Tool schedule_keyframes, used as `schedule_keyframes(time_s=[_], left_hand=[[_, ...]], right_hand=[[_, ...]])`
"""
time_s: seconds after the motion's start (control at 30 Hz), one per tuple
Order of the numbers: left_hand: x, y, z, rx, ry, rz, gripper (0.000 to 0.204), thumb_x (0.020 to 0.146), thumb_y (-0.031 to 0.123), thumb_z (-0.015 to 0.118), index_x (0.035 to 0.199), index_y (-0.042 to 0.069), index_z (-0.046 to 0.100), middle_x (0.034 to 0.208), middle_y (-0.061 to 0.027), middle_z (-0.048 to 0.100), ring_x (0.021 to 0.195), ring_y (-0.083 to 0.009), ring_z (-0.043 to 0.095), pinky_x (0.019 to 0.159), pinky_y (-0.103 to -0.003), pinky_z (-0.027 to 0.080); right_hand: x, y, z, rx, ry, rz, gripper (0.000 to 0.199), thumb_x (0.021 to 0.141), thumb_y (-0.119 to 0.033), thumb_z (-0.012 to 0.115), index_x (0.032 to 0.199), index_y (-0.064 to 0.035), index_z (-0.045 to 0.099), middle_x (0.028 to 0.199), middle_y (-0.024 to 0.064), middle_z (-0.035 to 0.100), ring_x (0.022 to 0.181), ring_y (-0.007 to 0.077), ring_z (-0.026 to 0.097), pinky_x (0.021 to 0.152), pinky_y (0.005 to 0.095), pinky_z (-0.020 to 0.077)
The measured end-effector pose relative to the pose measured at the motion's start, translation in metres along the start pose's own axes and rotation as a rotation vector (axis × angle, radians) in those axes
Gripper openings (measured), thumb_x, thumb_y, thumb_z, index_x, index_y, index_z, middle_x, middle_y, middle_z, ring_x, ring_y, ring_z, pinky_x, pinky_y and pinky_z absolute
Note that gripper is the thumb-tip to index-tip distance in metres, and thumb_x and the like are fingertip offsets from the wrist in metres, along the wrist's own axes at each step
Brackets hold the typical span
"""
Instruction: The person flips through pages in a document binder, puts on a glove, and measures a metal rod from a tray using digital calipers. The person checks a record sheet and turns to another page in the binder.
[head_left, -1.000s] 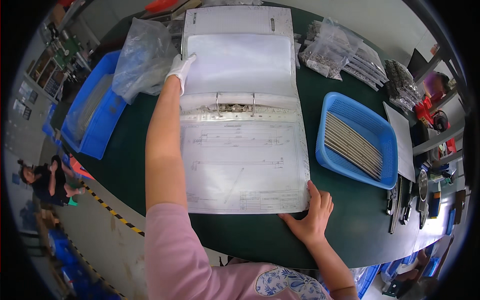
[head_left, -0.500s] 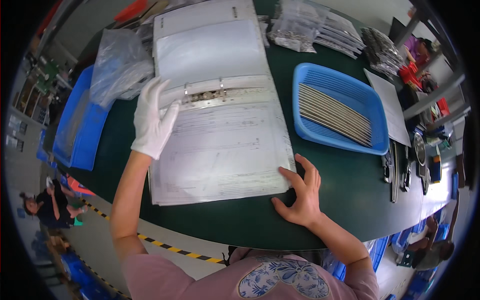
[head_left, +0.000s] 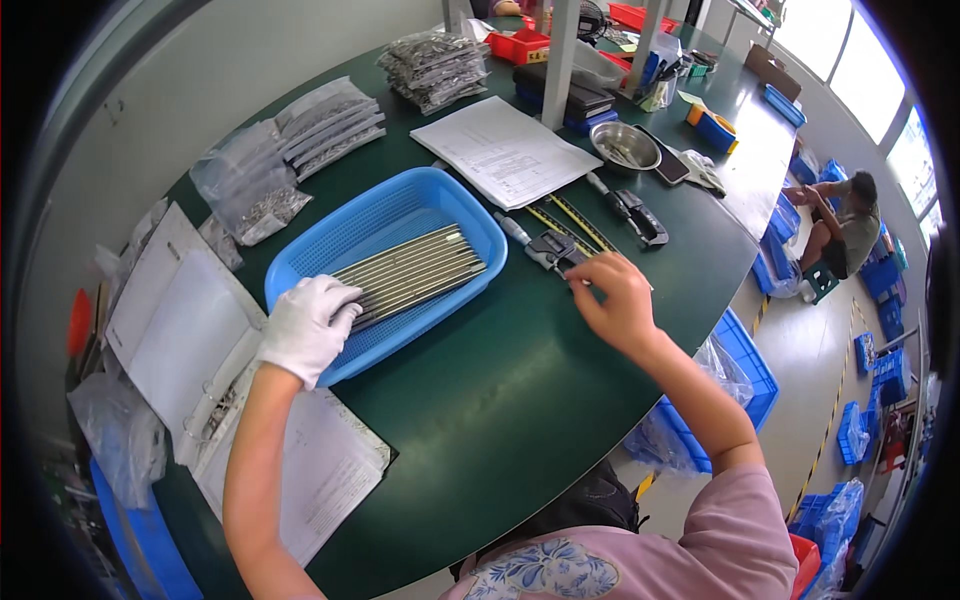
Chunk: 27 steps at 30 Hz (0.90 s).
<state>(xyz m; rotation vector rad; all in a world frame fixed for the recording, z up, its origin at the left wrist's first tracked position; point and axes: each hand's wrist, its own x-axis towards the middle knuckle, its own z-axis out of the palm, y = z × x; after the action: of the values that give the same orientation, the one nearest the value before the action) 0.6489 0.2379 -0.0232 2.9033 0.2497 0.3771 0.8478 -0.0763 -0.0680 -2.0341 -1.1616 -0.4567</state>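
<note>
My left hand [head_left: 308,330], in a white glove, reaches over the near-left end of a blue plastic basket [head_left: 480,225]. Its fingers curl closed over the ends of several slim metal rods [head_left: 420,268] lying side by side in there. My bare right hand [head_left: 618,305] is at a micrometer [head_left: 550,248] on the green table, thumb and fingertips pinched together at its near end. The fingers partly hide what they grip. Beyond it a second micrometer [head_left: 640,218] lies beside a yellow-and-black ruler-like strip [head_left: 580,226].
An opened ring binder [head_left: 215,400] lies at the left. Behind the basket are bagged metal parts [head_left: 330,125] and a stack of papers [head_left: 505,150]. A metal bowl [head_left: 625,147] and a phone [head_left: 662,160] sit farther right. A grey post [head_left: 560,65] rises behind. Another person [head_left: 850,220] sits at the far right.
The view has swung right. My left hand has left the binder for the rods in the basket. My right hand has moved from the binder's corner to the micrometer, its fingers now closed.
</note>
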Motion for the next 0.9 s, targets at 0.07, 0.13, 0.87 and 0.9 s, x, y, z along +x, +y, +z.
schedule_keyframes(time_s=[0.07,0.13,0.87,0.9], left_hand=[[0.025,0.005,0.016,0.149,-0.114,0.013,0.02,0.082,0.025,0.065,0.098,0.013,0.069,0.094,-0.0077,0.062,0.093,-0.0276,0.06,0.082,-0.039,0.049],[0.04,0.007,0.022,0.184,-0.152,-0.029,0.016,0.082,0.023,0.065,0.095,0.013,0.067,0.095,-0.0081,0.062,0.093,-0.0281,0.06,0.082,-0.04,0.049],[0.063,0.032,0.029,0.452,-0.359,-0.118,0.015,0.082,0.005,0.052,0.091,0.001,0.064,0.101,-0.0192,0.063,0.093,-0.0352,0.065,0.081,-0.044,0.053],[0.062,0.031,0.029,0.44,-0.344,-0.126,0.016,0.082,0.005,0.052,0.091,0.001,0.064,0.102,-0.0193,0.063,0.094,-0.0349,0.065,0.081,-0.044,0.053]], right_hand=[[0.022,0.031,0.005,-0.096,-0.015,0.124,0.009,0.076,-0.011,0.063,0.082,-0.0074,0.069,0.079,0.0078,0.064,0.08,0.0276,0.062,0.069,0.0395,0.0491],[0.046,0.057,0.013,-0.197,-0.097,0.221,0.019,0.082,-0.021,0.062,0.09,-0.0048,0.07,0.086,0.0109,0.064,0.081,0.0295,0.063,0.071,0.0412,0.0508],[0.119,0.068,0.055,-0.444,-0.546,0.273,0.03,0.071,-0.027,0.069,0.084,-0.0006,0.069,0.088,0.0197,0.068,0.084,0.0343,0.067,0.073,0.0423,0.0539],[0.121,0.072,0.055,-0.376,-0.487,0.313,0.03,0.072,-0.028,0.068,0.083,0.0005,0.068,0.088,0.021,0.068,0.085,0.0354,0.067,0.074,0.0431,0.0535]])
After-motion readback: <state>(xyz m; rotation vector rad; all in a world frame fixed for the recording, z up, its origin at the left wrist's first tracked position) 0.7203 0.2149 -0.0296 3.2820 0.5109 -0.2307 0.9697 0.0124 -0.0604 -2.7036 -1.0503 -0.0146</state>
